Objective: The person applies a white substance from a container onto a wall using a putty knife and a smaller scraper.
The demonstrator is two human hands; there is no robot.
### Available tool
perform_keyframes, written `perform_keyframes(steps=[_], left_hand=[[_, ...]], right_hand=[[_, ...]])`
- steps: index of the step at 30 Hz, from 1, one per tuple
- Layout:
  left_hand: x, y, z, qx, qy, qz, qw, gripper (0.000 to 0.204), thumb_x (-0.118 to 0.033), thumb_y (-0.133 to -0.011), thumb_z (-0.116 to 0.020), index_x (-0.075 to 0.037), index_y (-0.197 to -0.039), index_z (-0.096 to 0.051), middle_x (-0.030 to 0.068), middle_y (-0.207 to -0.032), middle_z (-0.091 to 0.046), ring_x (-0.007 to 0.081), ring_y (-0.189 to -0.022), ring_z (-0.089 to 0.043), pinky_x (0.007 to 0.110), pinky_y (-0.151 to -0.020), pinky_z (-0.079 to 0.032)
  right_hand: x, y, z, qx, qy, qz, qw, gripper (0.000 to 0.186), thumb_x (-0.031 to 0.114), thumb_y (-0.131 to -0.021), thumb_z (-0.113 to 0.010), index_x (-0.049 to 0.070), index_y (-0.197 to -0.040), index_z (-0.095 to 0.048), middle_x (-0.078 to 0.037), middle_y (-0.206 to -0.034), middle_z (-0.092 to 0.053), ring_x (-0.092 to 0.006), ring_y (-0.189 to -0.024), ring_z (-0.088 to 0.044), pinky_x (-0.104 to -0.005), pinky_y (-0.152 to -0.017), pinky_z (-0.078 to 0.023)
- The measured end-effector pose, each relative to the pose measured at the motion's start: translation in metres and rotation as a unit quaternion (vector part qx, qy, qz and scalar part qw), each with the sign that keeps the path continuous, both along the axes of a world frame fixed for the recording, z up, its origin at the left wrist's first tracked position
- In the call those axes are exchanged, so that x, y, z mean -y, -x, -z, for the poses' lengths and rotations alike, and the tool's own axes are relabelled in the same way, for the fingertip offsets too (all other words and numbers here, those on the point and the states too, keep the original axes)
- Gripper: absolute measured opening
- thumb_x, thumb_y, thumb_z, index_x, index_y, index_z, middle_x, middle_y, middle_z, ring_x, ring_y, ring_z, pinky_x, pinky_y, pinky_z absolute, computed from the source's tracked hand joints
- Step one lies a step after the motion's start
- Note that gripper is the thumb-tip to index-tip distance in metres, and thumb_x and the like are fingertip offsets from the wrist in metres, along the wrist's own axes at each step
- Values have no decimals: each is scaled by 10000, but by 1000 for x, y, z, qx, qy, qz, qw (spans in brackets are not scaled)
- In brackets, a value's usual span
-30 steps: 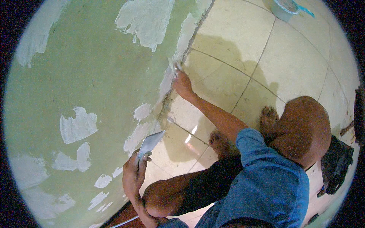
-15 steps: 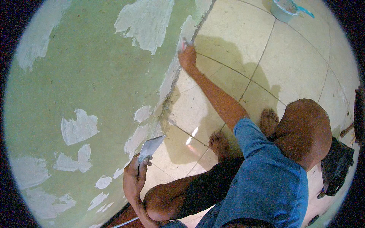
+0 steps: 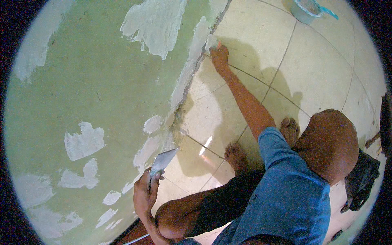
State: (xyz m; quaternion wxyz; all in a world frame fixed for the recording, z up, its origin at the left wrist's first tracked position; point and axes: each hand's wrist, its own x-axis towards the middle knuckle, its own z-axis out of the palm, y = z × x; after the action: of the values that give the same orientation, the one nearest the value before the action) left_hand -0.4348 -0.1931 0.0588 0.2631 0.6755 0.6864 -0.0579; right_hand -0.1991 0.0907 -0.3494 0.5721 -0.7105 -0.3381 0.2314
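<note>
My left hand (image 3: 149, 183) grips a putty knife (image 3: 165, 159) with a flat metal blade, near the bottom edge of a green wall (image 3: 90, 81) marked with pale filler patches (image 3: 83, 141). My right hand (image 3: 219, 55) reaches farther forward, closed on a small scraper (image 3: 211, 42) with a pale blade and an orange bit, at the joint where wall meets floor. A long pale strip of filler (image 3: 183, 81) runs along that joint.
Cream floor tiles (image 3: 318, 69) extend to the right. A light-blue container (image 3: 306, 14) with a teal handle sits at the top right. My bare feet (image 3: 290, 130) and knees are below. A black plastic bag (image 3: 361, 183) lies at the right. A thin white cord (image 3: 134, 240) shows at the bottom.
My right hand with the scraper has moved forward along the wall's foot, then slightly right toward the tiles. My left hand and the putty knife have shifted only slightly.
</note>
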Motion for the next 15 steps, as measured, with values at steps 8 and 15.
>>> perform_keyframes(steps=[8, 15], left_hand=[[-8, 1, 3, -1, 13, 2, 1000, 163, -125, -915, -529, -19, -1031, -574, 133, -793, -657, 266, -637, -607, 344, -616, -480], [-18, -3, 3, 0, 14, 6, 1000, 158, -122, -914, -529, -18, -1022, -581, 140, -811, -664, 258, -661, -626, 341, -637, -487]], right_hand=[[-10, 76, -59, 161, 31, 6, 986, 637, 110, -769, -609, -24, -1346, -377, -289, -1217, -457, -404, -1149, -434, -492, -949, -366], [58, 67, -75, -40, -33, -119, 992, 420, 158, -825, -577, -63, -1176, -512, -284, -1056, -537, -415, -998, -515, -473, -886, -406]])
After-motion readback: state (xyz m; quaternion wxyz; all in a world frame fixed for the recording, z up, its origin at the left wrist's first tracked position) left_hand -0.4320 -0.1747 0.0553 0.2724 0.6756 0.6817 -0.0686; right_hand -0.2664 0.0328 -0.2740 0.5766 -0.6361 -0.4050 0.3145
